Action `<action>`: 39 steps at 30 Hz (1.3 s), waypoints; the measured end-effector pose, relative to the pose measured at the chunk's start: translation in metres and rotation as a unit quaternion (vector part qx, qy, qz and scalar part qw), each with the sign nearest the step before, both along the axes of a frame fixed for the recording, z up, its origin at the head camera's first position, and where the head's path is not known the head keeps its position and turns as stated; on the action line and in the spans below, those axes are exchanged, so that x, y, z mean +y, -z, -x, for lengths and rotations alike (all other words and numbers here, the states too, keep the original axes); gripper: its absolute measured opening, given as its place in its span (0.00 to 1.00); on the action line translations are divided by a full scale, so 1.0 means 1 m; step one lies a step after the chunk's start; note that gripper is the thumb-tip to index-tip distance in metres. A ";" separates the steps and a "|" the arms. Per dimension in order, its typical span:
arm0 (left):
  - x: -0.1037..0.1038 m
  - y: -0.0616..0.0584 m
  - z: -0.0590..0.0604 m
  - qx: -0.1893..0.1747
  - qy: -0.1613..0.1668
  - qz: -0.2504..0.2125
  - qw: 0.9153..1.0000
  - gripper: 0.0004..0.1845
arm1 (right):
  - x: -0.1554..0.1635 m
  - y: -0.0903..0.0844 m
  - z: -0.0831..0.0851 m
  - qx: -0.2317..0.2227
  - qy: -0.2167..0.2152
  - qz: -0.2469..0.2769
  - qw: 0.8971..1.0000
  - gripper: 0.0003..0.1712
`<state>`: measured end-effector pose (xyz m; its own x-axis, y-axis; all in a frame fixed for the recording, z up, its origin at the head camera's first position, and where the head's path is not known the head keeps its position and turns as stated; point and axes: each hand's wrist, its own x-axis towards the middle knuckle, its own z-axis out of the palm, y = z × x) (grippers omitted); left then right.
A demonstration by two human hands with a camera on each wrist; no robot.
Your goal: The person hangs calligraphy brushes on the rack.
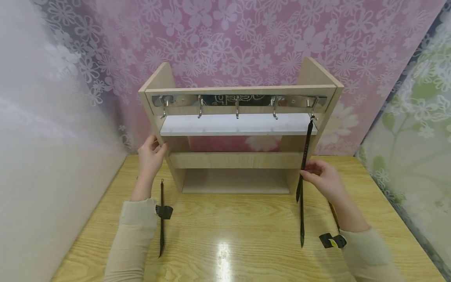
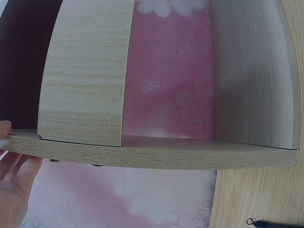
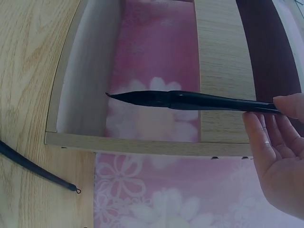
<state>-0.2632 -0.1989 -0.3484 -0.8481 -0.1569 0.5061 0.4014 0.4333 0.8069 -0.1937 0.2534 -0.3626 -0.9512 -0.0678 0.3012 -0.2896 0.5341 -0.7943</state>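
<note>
A black writing brush (image 3: 142, 99) hangs tip down from the rightmost hook (image 1: 313, 107) of a small wooden shelf (image 1: 239, 160). My right hand (image 1: 325, 180) pinches its handle between thumb and fingers, beside the shelf's right side panel. In the right wrist view the brush's pointed head shows whole, crossing in front of the shelf opening. With the thumb inside and the fingers outside, my left hand (image 1: 151, 156) grips the front edge of the left side panel (image 2: 166, 157).
One brush (image 1: 162, 227) lies left of the shelf, partly behind the left wrist strap. Another brush (image 1: 302, 219) lies at the right, its loop hidden behind the hanging one. A third dark strip (image 1: 334, 215) is half hidden by my right wrist. Patterned walls close in the table.
</note>
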 end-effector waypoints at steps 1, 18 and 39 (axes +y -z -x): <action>0.000 0.000 0.000 0.002 0.001 0.001 1.000 0.17 | 0.000 0.001 0.002 0.002 0.003 -0.002 1.000 0.14; -0.001 0.001 -0.001 0.003 0.005 0.000 1.000 0.17 | -0.006 0.006 0.016 -0.004 0.007 0.009 1.000 0.13; 0.013 -0.021 -0.021 0.001 0.004 -0.002 1.000 0.16 | -0.007 0.007 0.021 -0.013 0.013 0.037 0.999 0.15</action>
<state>-0.2418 -0.1858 -0.3277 -0.8487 -0.1521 0.5066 0.4060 0.4265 0.8082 -0.2150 0.2462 -0.3696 -0.9598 -0.0207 0.2800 -0.2551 0.4807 -0.8390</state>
